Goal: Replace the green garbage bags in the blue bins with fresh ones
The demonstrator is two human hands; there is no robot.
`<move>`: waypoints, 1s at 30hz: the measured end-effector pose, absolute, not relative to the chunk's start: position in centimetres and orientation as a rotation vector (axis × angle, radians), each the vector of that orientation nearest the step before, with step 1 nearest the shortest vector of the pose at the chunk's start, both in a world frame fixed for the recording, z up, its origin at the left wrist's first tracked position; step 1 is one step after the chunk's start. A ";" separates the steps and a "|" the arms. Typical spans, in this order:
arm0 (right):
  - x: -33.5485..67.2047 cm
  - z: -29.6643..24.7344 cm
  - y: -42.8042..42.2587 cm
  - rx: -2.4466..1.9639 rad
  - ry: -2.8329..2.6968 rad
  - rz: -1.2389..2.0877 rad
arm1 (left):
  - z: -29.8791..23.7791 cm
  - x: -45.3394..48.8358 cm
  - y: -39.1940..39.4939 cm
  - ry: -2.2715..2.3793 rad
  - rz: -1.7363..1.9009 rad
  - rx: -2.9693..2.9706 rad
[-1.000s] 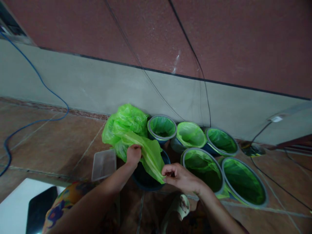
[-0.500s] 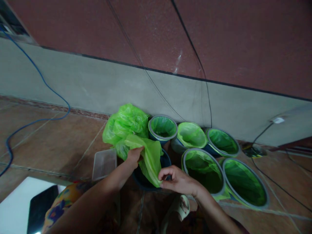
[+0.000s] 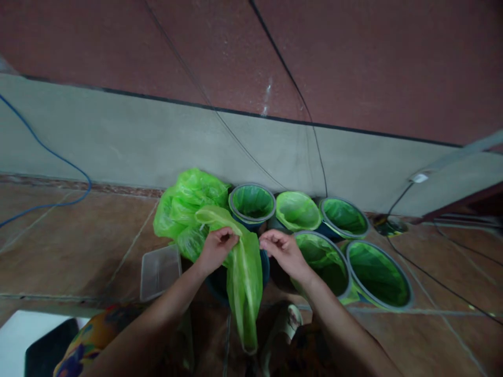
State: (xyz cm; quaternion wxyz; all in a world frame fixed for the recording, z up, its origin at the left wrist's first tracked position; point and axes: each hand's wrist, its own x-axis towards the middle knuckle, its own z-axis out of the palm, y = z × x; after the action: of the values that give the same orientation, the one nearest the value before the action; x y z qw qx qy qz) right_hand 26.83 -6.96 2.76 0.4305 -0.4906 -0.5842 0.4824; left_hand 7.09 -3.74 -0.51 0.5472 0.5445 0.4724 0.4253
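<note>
1. From my head view, the thin, lime-green plastic bag (image 3: pixel 245 283) hangs across the dark blue round bucket (image 3: pixel 216 289).
2. My left hand (image 3: pixel 217 251) pinches its upper part between thumb and fingers; my right hand (image 3: pixel 286 255) curls narrowly beside its edge, and I cannot tell whether it grips.
3. I judge the bag light, limp, slippery and easily torn, best held by its top edge.

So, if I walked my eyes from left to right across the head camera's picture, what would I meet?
Blue cable, clear plastic container, left hand, the green bag it holds, right hand, rightmost green-lined bin, white wall fitting.
</note>
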 end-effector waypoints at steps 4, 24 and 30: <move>25.0 0.9 -6.7 -1.282 -1.487 1.146 | -0.1 8.1 -4.3 1.082 0.981 1.468; 24.1 0.8 -6.8 -1.111 -1.260 1.278 | 0.9 8.6 -4.6 0.958 0.977 1.107; 26.5 -0.4 -4.6 -1.368 -1.010 1.025 | 5.5 4.8 -4.2 0.883 0.957 0.941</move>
State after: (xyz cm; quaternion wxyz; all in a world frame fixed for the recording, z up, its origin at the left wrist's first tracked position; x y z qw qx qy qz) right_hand 26.53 -4.60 -0.38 0.5464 -0.5769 -0.4262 0.4323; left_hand 4.78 -4.20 5.54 0.6943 0.4214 0.3956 0.4287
